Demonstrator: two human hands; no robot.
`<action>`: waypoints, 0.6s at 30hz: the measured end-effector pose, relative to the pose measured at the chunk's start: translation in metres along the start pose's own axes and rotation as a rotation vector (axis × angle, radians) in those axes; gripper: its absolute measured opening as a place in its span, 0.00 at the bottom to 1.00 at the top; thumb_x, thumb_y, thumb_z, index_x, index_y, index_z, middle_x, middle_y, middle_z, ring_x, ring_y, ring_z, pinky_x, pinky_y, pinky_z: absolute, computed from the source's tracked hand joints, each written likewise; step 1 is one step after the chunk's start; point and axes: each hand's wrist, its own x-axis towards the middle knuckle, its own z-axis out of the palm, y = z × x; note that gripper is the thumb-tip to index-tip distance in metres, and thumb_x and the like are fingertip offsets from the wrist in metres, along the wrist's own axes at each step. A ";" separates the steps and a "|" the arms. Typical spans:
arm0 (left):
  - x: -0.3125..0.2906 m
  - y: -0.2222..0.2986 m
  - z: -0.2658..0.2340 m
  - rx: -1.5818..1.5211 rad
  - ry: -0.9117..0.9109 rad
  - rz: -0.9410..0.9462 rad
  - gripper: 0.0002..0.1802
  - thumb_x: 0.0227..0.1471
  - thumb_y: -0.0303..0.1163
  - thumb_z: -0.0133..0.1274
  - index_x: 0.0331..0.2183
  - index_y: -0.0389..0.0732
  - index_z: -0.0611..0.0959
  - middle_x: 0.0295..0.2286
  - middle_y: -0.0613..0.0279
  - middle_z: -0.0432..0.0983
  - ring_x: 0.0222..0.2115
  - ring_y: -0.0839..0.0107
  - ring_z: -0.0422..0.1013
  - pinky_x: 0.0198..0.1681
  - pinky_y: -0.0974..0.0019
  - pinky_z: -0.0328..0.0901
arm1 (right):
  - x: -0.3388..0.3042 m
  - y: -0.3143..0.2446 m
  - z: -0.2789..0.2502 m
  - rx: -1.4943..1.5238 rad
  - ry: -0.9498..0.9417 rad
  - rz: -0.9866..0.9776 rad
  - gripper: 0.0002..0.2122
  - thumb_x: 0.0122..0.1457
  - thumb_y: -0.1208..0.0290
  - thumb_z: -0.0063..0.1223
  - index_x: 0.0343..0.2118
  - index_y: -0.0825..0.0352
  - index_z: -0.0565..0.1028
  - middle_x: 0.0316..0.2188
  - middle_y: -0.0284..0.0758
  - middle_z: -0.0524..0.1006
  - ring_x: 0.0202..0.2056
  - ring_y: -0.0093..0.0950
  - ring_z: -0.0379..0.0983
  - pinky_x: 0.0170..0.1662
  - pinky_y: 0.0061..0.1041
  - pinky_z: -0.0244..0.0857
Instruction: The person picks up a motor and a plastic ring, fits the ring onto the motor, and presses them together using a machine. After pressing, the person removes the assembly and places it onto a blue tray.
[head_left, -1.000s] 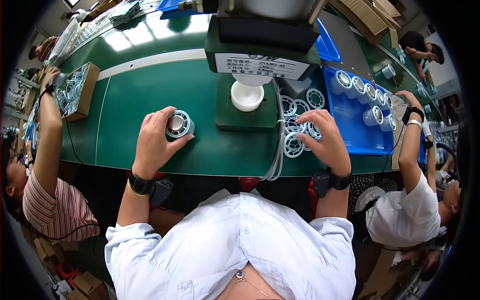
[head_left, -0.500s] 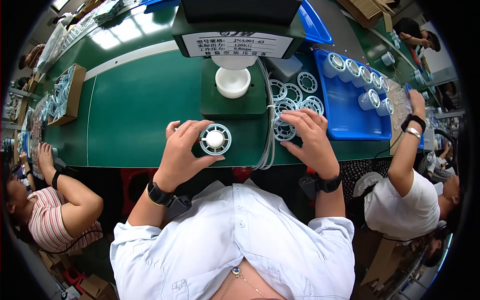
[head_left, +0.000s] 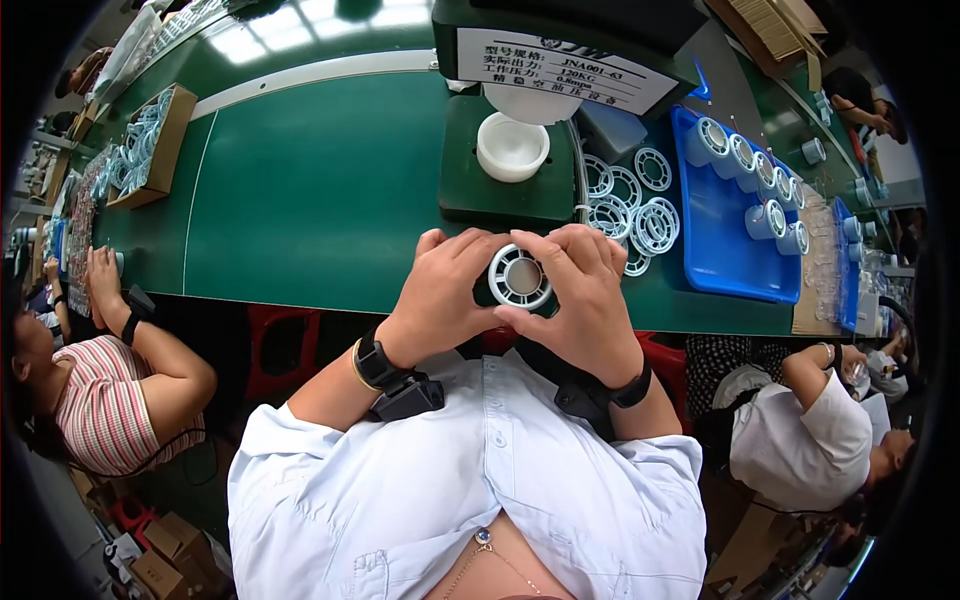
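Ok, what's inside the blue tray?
The blue tray holds pale-blue cylindrical parts: a row along its far edge, two more nearer. Whatever lies directly beneath them is covered.

Between the left hand (head_left: 440,290) and the right hand (head_left: 585,300), the round part (head_left: 519,277) looks like smooth pale plastic, its grey centre (head_left: 524,275) perhaps metal, though too small to be sure. Beyond them, the cup (head_left: 513,171) is smooth white plastic; rightward, the tray (head_left: 728,265), glossy plastic; far leftward, the carton (head_left: 174,150), matt cardboard.
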 end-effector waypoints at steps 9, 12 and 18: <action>-0.001 0.000 -0.001 -0.025 0.006 -0.018 0.34 0.34 0.44 0.70 0.44 0.42 0.78 0.37 0.61 0.77 0.38 0.62 0.73 0.43 0.60 0.58 | 0.003 -0.001 0.001 -0.019 0.005 -0.002 0.33 0.39 0.51 0.71 0.50 0.58 0.73 0.44 0.30 0.71 0.51 0.32 0.63 0.53 0.35 0.47; -0.001 -0.001 0.000 -0.030 0.007 -0.015 0.34 0.34 0.44 0.70 0.44 0.42 0.78 0.37 0.61 0.77 0.38 0.62 0.73 0.43 0.60 0.58 | 0.001 0.000 0.002 -0.018 -0.017 0.022 0.34 0.40 0.50 0.71 0.52 0.58 0.73 0.46 0.31 0.71 0.52 0.32 0.63 0.55 0.35 0.48; 0.002 0.003 -0.011 -0.026 -0.024 -0.024 0.34 0.34 0.43 0.71 0.44 0.42 0.78 0.37 0.62 0.77 0.38 0.62 0.73 0.43 0.60 0.59 | 0.003 0.020 -0.011 0.052 0.128 0.009 0.36 0.44 0.47 0.68 0.54 0.62 0.72 0.50 0.35 0.70 0.54 0.34 0.64 0.57 0.35 0.50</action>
